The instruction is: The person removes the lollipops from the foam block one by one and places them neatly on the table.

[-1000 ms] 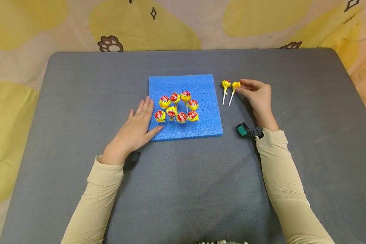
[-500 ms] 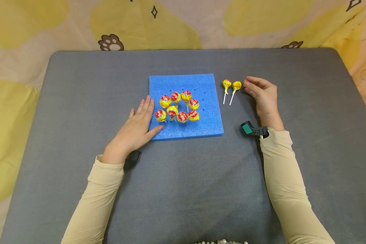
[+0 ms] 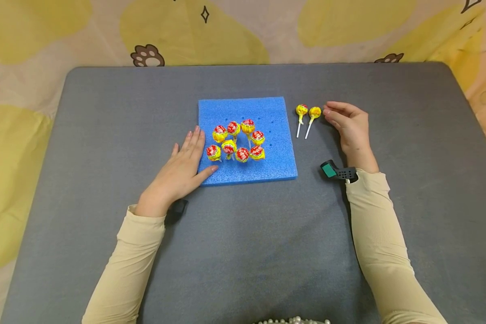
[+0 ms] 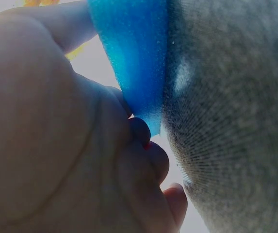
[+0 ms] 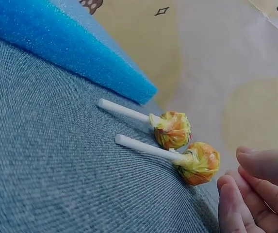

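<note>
A blue foam board [image 3: 243, 108] lies on the table, with several lollipops [image 3: 242, 155] in yellow and red wrappers standing in it. My left hand [image 3: 178, 168] rests on the board's left edge, its fingers straight and the thumb on the front left corner; the left wrist view shows the foam side [image 4: 139, 58] beside its fingertips. Right of the board lie two more lollipops side by side, a left one [image 3: 301, 110] and a right one [image 3: 315, 112]. My right hand [image 3: 350, 130] is just right of them, fingers loosely bent and holding nothing; a small gap separates it from the nearer candy [image 5: 201, 164].
Small holes [image 3: 271, 132] dot the foam right of and behind the standing lollipops. The grey table [image 3: 243, 252] reaches back to a patterned yellow cloth [image 3: 194, 36]. A black wrist strap [image 3: 340, 172] sits on the right wrist.
My right hand has let go of the right-hand loose lollipop and drawn back a little to the right. My left hand stays on the board.
</note>
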A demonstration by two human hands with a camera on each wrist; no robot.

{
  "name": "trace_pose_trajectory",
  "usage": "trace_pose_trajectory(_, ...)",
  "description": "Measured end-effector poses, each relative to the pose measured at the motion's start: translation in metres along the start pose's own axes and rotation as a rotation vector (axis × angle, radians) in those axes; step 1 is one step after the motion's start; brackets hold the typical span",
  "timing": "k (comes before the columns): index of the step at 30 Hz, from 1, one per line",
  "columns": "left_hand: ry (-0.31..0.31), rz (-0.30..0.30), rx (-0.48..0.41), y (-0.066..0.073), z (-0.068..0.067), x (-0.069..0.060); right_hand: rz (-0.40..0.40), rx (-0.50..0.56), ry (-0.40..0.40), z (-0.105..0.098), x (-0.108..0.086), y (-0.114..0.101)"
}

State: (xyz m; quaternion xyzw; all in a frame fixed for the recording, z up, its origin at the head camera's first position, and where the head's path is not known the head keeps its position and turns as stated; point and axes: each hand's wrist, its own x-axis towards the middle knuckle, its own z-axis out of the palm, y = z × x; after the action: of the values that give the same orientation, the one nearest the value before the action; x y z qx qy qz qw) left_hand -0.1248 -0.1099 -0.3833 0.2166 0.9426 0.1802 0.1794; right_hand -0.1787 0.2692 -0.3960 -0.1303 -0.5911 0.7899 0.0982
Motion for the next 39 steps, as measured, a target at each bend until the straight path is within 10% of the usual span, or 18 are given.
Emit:
trace_pose_trajectory(12,0.005,-0.003,0.004,-0.002,0.002,0.001,0.017,0.045,-0.046,0.011,-0.009,-0.012)
trace_pose_trajectory(39,0.005,-0.004,-0.003,0.000,0.000,0.000,-0.051,-0.094,-0.413,0.056,-0.046,-0.020)
